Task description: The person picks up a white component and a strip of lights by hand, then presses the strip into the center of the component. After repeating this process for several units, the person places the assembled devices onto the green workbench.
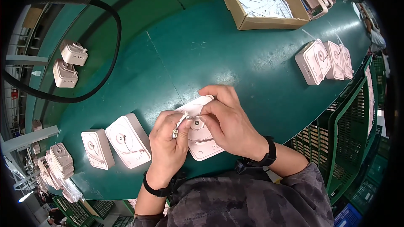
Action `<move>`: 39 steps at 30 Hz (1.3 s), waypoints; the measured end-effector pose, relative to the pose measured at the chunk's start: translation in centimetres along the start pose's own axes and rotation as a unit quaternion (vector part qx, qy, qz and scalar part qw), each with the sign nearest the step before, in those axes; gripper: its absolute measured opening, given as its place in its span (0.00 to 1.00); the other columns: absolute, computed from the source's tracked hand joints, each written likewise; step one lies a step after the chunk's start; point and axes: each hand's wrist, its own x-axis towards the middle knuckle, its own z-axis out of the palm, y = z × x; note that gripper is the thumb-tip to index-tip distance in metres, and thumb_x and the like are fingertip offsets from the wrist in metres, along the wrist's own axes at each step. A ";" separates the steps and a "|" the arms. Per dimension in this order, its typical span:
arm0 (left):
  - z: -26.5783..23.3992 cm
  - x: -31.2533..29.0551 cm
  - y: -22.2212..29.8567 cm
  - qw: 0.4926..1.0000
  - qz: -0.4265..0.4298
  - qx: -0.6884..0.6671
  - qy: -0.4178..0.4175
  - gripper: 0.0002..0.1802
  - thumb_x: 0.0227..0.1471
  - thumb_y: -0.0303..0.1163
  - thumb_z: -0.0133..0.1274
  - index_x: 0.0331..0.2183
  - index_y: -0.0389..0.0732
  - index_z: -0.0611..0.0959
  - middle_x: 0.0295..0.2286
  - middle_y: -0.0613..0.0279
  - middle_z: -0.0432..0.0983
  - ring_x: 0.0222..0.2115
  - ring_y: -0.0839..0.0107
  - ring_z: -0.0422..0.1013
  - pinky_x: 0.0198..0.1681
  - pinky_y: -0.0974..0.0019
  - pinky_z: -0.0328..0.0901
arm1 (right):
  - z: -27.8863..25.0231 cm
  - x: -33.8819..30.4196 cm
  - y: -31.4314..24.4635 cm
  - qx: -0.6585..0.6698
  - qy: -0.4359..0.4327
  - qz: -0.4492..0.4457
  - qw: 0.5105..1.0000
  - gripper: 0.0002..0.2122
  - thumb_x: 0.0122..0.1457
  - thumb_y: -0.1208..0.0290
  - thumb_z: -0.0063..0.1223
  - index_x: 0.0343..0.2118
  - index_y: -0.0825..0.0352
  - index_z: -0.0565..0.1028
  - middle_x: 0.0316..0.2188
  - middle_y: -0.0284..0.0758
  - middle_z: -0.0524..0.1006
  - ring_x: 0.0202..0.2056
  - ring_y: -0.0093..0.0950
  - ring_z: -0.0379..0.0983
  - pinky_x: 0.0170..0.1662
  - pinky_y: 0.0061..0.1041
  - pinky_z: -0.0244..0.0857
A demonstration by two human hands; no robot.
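A pale pink device shaped like a small record player (202, 147) lies face up on the table in front of me, with a round disc and a tonearm on top. My left hand (168, 132) is closed over its left side and holds a small, narrow white piece (182, 121) with a light yellowish end; its exact kind is unclear. Above the disc, my right hand (229, 122) pinches thumb and fingers together close to the left fingertips. Whatever is in that pinch is too small and too covered to make out.
Two similar pink players (128, 141) stand to my left, and more are stacked at the far left. Three more (313, 61) lean together at the right. A cardboard box (269, 24) of paper slips sits at the back. A black hose (118, 29) loops over the left side; green crates (341, 122) stand right.
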 end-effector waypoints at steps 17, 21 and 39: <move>0.1 -1.3 -0.4 0.998 -0.054 -0.017 -0.018 0.08 0.59 0.25 0.59 0.40 0.34 0.80 0.32 0.51 0.81 0.31 0.60 0.79 0.35 0.65 0.71 | -0.2 -0.6 0.3 0.103 -0.001 0.040 0.994 0.02 0.58 0.79 0.57 0.31 0.69 0.76 0.56 0.43 0.70 0.53 0.38 0.66 0.47 0.31 0.66; 0.1 -0.8 -0.1 0.999 -0.032 -0.006 -0.022 0.08 0.58 0.24 0.59 0.40 0.34 0.81 0.33 0.50 0.81 0.31 0.58 0.79 0.36 0.63 0.72 | -1.4 -0.2 0.6 0.193 -0.061 0.130 0.971 0.02 0.60 0.78 0.56 0.31 0.69 0.75 0.58 0.43 0.68 0.54 0.38 0.66 0.50 0.32 0.65; 0.5 -0.8 0.7 0.996 0.071 -0.027 -0.045 0.12 0.51 0.18 0.63 0.39 0.36 0.84 0.32 0.55 0.81 0.29 0.66 0.78 0.31 0.69 0.71 | -2.7 0.5 0.2 0.041 -0.170 0.042 0.984 0.03 0.58 0.78 0.54 0.30 0.72 0.76 0.60 0.48 0.64 0.61 0.47 0.59 0.59 0.39 0.60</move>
